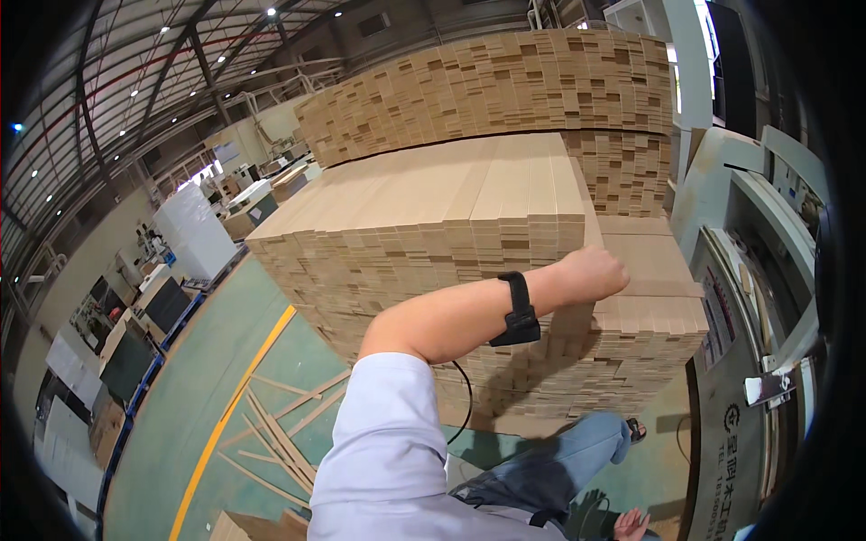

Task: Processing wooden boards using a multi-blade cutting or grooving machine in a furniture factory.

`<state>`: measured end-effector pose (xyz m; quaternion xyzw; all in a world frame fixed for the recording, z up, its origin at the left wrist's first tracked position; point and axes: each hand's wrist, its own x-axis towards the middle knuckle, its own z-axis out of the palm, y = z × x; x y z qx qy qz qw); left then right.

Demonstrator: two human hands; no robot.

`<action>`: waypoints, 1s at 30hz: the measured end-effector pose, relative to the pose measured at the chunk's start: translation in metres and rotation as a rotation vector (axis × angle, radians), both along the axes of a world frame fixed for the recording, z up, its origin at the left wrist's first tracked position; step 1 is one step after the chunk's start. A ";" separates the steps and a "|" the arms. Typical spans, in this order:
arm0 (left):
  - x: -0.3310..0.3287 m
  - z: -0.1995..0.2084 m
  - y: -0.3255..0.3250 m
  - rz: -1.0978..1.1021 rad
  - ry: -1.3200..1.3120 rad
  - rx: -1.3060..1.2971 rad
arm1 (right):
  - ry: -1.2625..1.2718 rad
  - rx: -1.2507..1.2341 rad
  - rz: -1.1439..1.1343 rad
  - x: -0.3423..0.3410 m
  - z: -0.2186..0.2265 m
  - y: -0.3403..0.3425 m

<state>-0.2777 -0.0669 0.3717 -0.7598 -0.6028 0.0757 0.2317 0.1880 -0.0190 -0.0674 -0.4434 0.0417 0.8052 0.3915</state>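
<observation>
My left arm reaches across to the right in a white sleeve [383,451], with a black band [518,311] round the wrist. My left hand [591,274] is closed in a fist, and nothing shows sticking out of it. It is at the right edge of a tall stack of light-brown boards [433,257], above a lower stack [645,316]; contact is unclear. Down at the lower edge, my right hand [631,525] is partly in view beside my jeans [550,460], its fingers loosely apart and holding nothing visible.
Behind rises a higher board stack [487,90]. A grey-green machine [740,379] stands close on the right. Loose wooden strips [275,437] lie on the green floor by a yellow line [230,419]. Blue pallets [149,370] with goods line the left.
</observation>
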 end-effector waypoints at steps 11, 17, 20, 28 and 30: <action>0.177 -0.160 0.047 -0.404 -1.492 -0.360 | 0.038 -0.039 0.064 0.003 -0.032 0.005; 0.257 -0.293 0.043 0.139 -2.188 -0.901 | 0.052 0.051 0.297 -0.029 0.012 -0.019; 0.254 -0.339 0.033 0.339 -2.269 -1.026 | -0.007 0.063 0.310 -0.038 0.027 -0.020; 0.239 -0.394 0.008 0.396 -2.124 -0.993 | 0.124 0.026 0.356 -0.028 -0.016 -0.005; 0.240 -0.409 0.009 0.424 -2.170 -0.797 | 0.095 -0.027 0.357 -0.038 -0.006 -0.010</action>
